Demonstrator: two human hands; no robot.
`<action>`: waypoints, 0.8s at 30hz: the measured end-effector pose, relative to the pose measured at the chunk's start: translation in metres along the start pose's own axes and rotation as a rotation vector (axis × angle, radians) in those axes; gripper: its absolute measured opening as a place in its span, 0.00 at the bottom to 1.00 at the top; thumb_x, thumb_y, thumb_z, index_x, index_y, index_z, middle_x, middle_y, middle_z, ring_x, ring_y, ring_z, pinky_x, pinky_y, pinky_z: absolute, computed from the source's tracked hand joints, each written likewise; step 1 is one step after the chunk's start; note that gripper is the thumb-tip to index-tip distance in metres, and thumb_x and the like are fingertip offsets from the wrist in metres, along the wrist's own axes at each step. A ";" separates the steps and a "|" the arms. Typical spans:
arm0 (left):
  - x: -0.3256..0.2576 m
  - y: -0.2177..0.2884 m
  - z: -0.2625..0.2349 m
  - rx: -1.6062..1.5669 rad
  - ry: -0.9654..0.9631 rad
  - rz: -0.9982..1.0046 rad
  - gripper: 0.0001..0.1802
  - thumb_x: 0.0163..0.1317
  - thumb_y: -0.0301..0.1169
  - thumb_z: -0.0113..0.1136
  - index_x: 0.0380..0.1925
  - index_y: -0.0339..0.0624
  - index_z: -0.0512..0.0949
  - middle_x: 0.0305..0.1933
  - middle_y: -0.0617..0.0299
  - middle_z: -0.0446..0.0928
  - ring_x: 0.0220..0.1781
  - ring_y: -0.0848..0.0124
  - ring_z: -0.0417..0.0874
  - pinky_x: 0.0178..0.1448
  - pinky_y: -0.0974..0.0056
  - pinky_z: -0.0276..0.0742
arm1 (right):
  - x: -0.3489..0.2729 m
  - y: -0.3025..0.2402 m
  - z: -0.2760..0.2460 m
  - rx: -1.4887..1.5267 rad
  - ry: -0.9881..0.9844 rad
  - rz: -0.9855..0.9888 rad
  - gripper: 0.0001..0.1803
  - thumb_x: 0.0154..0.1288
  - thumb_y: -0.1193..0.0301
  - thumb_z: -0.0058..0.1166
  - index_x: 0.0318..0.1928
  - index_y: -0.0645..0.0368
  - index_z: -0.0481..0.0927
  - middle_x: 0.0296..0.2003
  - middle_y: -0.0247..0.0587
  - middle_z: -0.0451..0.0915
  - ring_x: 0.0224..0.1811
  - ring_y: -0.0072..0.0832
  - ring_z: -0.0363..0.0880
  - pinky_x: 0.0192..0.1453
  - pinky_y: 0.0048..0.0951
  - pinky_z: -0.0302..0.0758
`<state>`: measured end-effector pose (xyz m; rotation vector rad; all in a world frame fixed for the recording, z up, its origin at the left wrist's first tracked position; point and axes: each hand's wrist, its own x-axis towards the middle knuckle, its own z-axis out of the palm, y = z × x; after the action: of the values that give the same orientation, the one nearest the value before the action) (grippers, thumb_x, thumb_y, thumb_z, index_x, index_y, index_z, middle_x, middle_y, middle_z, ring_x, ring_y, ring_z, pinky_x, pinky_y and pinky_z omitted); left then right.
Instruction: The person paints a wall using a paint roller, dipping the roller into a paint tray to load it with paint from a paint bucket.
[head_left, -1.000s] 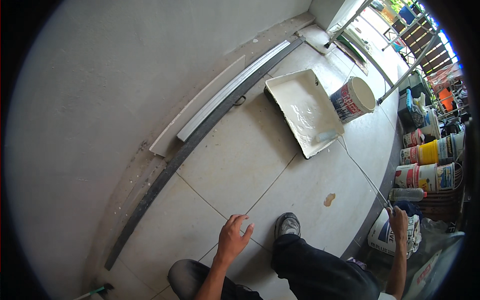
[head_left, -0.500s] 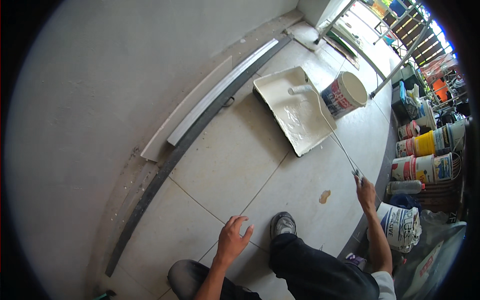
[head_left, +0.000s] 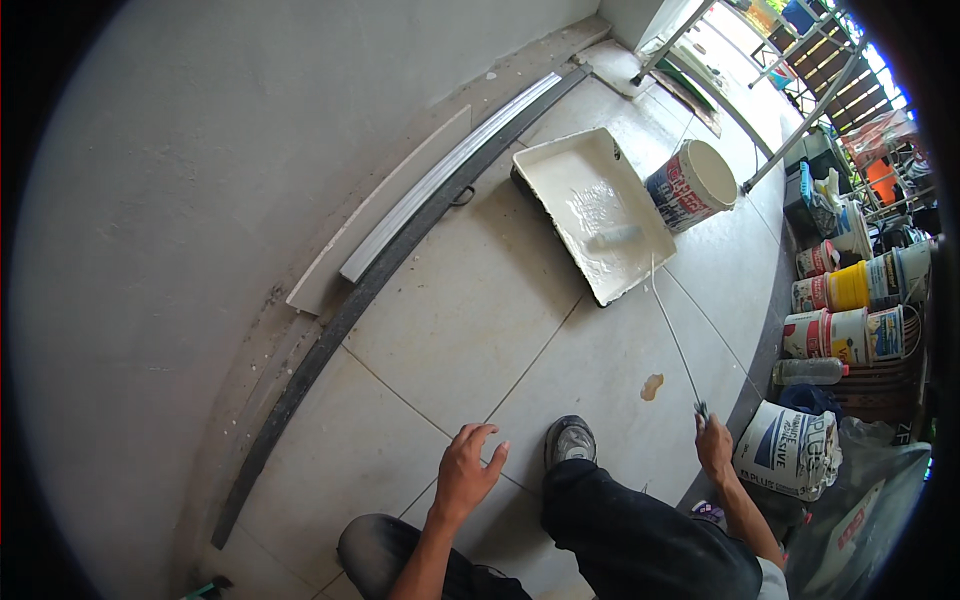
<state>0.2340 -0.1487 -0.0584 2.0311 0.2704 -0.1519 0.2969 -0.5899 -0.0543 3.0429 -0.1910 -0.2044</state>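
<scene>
My right hand (head_left: 714, 446) grips the near end of a long thin metal pole (head_left: 676, 335). The pole runs away from me to a paint roller (head_left: 615, 237) that lies in a white paint tray (head_left: 545, 160) on the tiled floor. My left hand (head_left: 468, 472) hangs open above the tiles near my knee, holding nothing. My grey shoe (head_left: 570, 440) and dark trouser leg (head_left: 640, 540) sit between the two hands.
A white paint bucket (head_left: 692, 182) stands tilted beside the tray. Several paint tubs (head_left: 850, 310) and a white sack (head_left: 790, 450) line the right side. Long strips (head_left: 440, 185) lie along the grey wall (head_left: 180, 200). A brown stain (head_left: 652, 386) marks one tile.
My right hand has swung the pole to the left and nearer, and the roller now rests in the tray. The left hand has barely shifted.
</scene>
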 end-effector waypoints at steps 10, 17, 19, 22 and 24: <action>-0.004 -0.002 0.000 0.057 0.022 0.031 0.16 0.56 0.35 0.58 0.41 0.37 0.74 0.42 0.54 0.75 0.38 0.62 0.76 0.44 0.62 0.74 | 0.004 -0.016 -0.066 0.058 -0.115 0.131 0.25 0.67 0.53 0.41 0.27 0.65 0.71 0.20 0.59 0.74 0.27 0.56 0.75 0.32 0.51 0.68; -0.004 0.002 0.002 0.061 0.032 0.022 0.16 0.57 0.35 0.58 0.41 0.37 0.75 0.41 0.54 0.75 0.38 0.62 0.76 0.44 0.61 0.74 | -0.022 -0.011 -0.049 -0.136 -0.115 0.159 0.20 0.65 0.57 0.46 0.29 0.64 0.71 0.22 0.57 0.76 0.28 0.55 0.76 0.32 0.50 0.71; -0.003 0.003 0.004 0.065 0.017 0.018 0.16 0.57 0.35 0.58 0.41 0.37 0.75 0.41 0.54 0.75 0.38 0.61 0.77 0.44 0.61 0.74 | -0.014 -0.016 -0.029 -0.044 -0.080 0.101 0.19 0.65 0.58 0.46 0.29 0.64 0.71 0.21 0.58 0.75 0.27 0.54 0.76 0.30 0.50 0.70; -0.002 0.003 0.005 0.022 -0.016 0.001 0.16 0.57 0.36 0.57 0.40 0.36 0.75 0.41 0.50 0.75 0.44 0.53 0.77 0.49 0.57 0.73 | 0.024 -0.046 -0.006 0.084 -0.043 0.068 0.20 0.66 0.59 0.46 0.29 0.66 0.71 0.20 0.59 0.74 0.27 0.55 0.75 0.29 0.49 0.68; -0.003 0.007 0.008 0.027 -0.009 0.015 0.15 0.57 0.35 0.57 0.40 0.36 0.75 0.41 0.50 0.75 0.44 0.53 0.77 0.48 0.58 0.73 | 0.049 -0.062 0.007 0.148 0.054 -0.014 0.20 0.66 0.59 0.46 0.28 0.66 0.71 0.20 0.60 0.73 0.25 0.56 0.74 0.28 0.49 0.68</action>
<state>0.2326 -0.1592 -0.0555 2.0584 0.2482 -0.1565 0.3515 -0.5354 -0.0732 3.1935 -0.1885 -0.1135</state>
